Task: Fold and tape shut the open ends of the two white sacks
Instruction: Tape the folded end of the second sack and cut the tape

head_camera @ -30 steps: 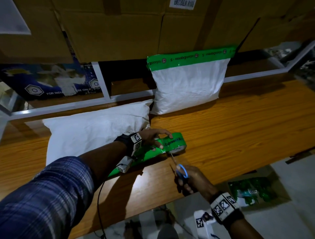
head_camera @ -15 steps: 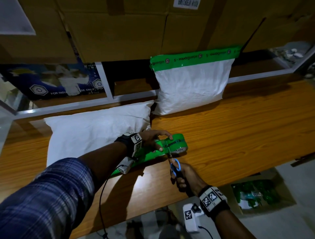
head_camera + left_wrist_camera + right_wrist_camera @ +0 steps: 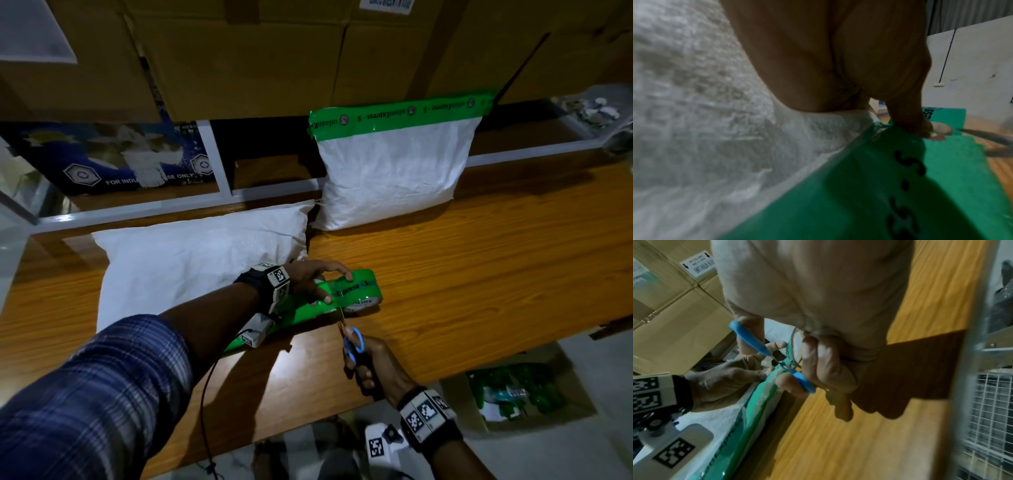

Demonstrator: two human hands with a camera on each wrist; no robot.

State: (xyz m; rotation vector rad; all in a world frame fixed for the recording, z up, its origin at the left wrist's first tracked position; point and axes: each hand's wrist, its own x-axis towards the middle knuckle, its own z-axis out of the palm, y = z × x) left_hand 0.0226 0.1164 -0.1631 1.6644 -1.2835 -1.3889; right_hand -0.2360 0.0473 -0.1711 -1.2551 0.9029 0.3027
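One white sack [image 3: 191,260] lies on the wooden table [image 3: 479,274], its near end covered by a strip of green tape [image 3: 301,308]. My left hand [image 3: 337,287] presses that tape down with thumb and fingertips [image 3: 937,131], beside the tape roll [image 3: 363,298]. In my right hand [image 3: 359,359] I grip blue-handled scissors [image 3: 352,342], whose blades [image 3: 986,136] reach the tape between my left hand and the roll. The second sack [image 3: 394,178] stands at the back, with green tape [image 3: 394,113] across its top.
Cardboard boxes [image 3: 239,58] fill the shelf above a white frame [image 3: 137,209], with a blue printed carton [image 3: 102,161] at the left. Below the table's front edge, a box of green items [image 3: 513,394] sits on the floor. A wire mesh [image 3: 992,402] shows in the right wrist view.
My right hand has carried the scissors forward from the table's edge up to the tape by the roll. My left hand has stayed on the tape.
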